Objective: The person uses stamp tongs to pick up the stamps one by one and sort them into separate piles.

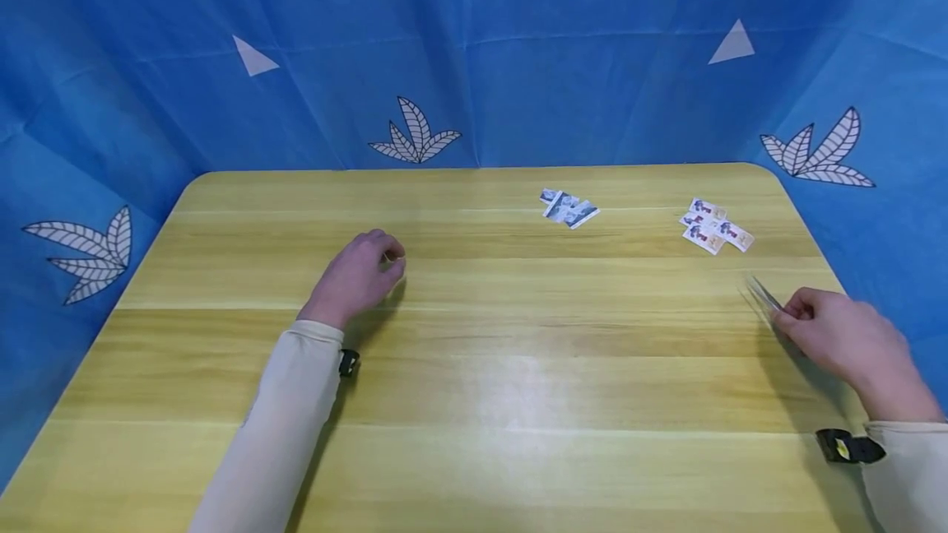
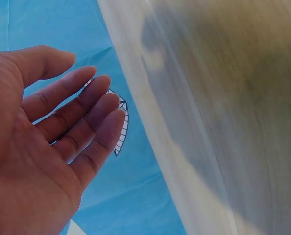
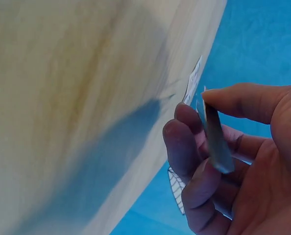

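Near the table's right edge my right hand (image 1: pixel 848 344) pinches a pair of metal tweezers (image 1: pixel 765 294) between thumb and fingers. The tweezers' tips point up and left, a little short of several small stamps (image 1: pixel 717 225) with reddish-blue figures on pale paper. In the right wrist view the blunt end of the tweezers (image 3: pixel 219 147) shows among the curled fingers. Left of those stamps lies a second overlapping group of blue-grey stamps (image 1: pixel 569 208). Over the left half of the table hovers my left hand (image 1: pixel 359 274), its fingers loosely bent and holding nothing.
The wood-grain table (image 1: pixel 489 336) has rounded far corners. A blue curtain (image 1: pixel 474 48) with white leaf and triangle prints hangs behind it and along both sides. Each wrist wears a black strap camera, such as the right one (image 1: pixel 848 447).
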Demonstrator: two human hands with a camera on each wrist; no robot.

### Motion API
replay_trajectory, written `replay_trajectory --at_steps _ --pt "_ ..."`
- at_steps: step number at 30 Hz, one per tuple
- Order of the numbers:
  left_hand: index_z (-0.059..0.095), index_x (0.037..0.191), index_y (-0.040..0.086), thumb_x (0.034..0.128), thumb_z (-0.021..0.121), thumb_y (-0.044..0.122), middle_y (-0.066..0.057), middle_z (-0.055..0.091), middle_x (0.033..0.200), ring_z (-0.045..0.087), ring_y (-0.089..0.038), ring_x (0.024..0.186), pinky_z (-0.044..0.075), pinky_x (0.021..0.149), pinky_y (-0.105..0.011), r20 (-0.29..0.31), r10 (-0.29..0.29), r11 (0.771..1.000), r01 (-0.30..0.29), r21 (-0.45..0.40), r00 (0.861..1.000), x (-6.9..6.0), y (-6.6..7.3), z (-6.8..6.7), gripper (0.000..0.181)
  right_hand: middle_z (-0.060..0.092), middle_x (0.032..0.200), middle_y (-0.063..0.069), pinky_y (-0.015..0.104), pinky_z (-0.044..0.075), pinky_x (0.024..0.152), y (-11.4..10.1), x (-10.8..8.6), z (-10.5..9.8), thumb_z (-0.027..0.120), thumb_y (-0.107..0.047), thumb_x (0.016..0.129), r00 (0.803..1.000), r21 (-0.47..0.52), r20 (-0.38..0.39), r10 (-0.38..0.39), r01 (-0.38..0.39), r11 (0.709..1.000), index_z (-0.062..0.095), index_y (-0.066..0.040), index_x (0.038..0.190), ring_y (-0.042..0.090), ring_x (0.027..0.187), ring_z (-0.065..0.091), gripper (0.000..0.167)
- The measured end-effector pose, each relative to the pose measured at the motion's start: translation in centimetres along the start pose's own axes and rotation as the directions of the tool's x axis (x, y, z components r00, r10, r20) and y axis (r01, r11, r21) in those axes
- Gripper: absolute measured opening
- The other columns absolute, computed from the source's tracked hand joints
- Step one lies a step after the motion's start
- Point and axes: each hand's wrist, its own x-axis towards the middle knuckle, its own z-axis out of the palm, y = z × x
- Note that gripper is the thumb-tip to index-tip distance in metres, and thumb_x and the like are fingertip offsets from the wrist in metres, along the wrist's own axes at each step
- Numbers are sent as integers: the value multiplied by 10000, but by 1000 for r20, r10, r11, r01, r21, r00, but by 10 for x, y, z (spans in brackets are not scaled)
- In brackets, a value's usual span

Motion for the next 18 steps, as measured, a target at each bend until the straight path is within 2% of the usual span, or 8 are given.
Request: replay_trajectory --at_steps 3,8,14,18 --pt "659 1124 9 970 585 154 -113 597 1100 556 -292 1023 464 909 -451 -4 -11 1000 11 6 1000 -1 4 -1 224 515 681 50 363 325 506 0 0 1 590 -263 955 1000 -12 31 -4 5 1000 607 -31 842 253 600 452 259" --pt "665 1108 -11 962 590 152 -135 599 1104 551 -309 1046 457 926 -459 -9 7 1000 -7 16 1000 -3 10 -2 231 571 722 54 372 360 507 1 1 1 610 -282 937 998 -29 67 -21 23 999 629 -47 855 253 613 482 250" --pt "667 1115 -15 966 588 152 -136 603 1095 552 -302 1041 463 923 -454 -9 10 999 -10 31 1000 -6 12 1 238 529 706 34 365 351 521 0 -2 2 601 -286 945 993 -34 108 -47 51 998 608 -60 840 243 625 475 249" --pt "665 1121 -16 968 583 152 -136 604 1109 550 -303 1054 459 932 -456 -8 7 999 -7 32 1000 -9 11 2 241 511 685 28 369 349 524 0 -2 4 597 -301 954 992 -32 107 -64 68 997 592 -70 808 244 629 478 273"
